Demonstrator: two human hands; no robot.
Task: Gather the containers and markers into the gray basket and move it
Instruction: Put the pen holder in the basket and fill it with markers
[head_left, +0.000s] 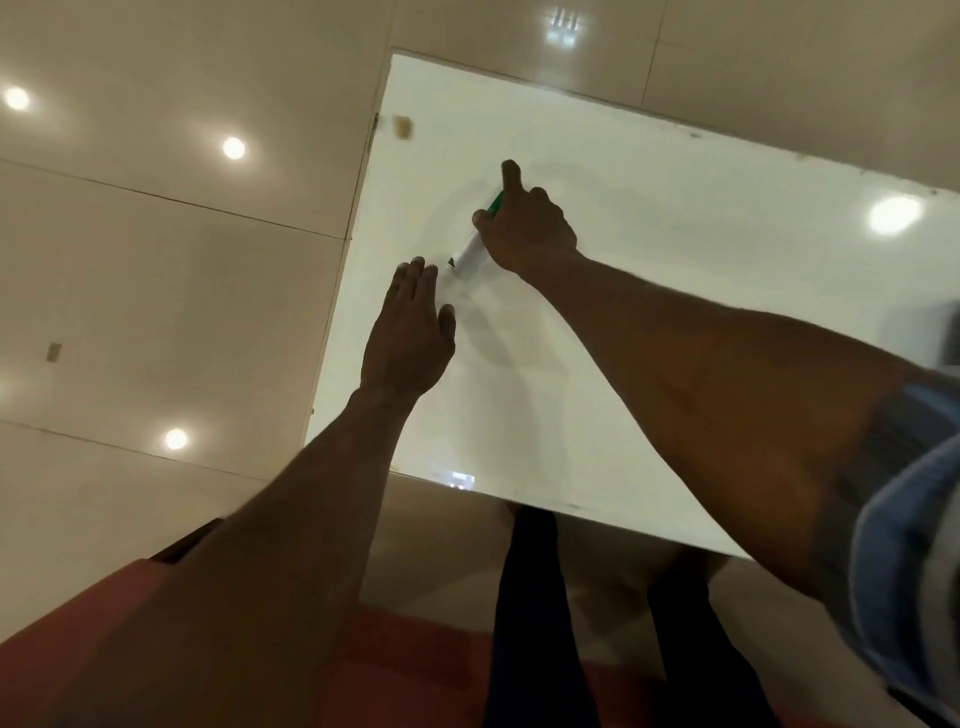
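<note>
Marker: one marker (474, 245), white barrel with a green cap, lies slantwise near the left edge of the white desk (675, 249); my right hand covers its middle, so only the green tip and the white tail show.
Right hand: my right hand (530, 228) is curled over the marker, thumb on its near side, knuckles bent, forefinger stretched straight out past the cap. I judge it a closing grip; whether the marker is already off the desk, I cannot tell.
Left hand: my left hand (410, 327) is flat and open, fingers together, holding nothing, just beside the marker's white end and close to the desk's left edge.
Step in hand: picking up a marker, as I judge it, part of the gathering.
Next move: it calls for a firm pinch on the barrel, a lift clear of the desk, then a carry to the basket. I see no gray basket here, so I must first turn and find it; a blurred dark shape at the far right edge of the view is too unclear to name.
Count: markers, one; containers, none in view; baskets, none in view; hands, two.
Around: a small brownish mark (401, 126) sits near the desk's far left corner; glossy tiled floor (156, 260) lies to the left, bright with lamp reflections.
Progress: early or midway, by my guess; nothing shown is in a basket.
</note>
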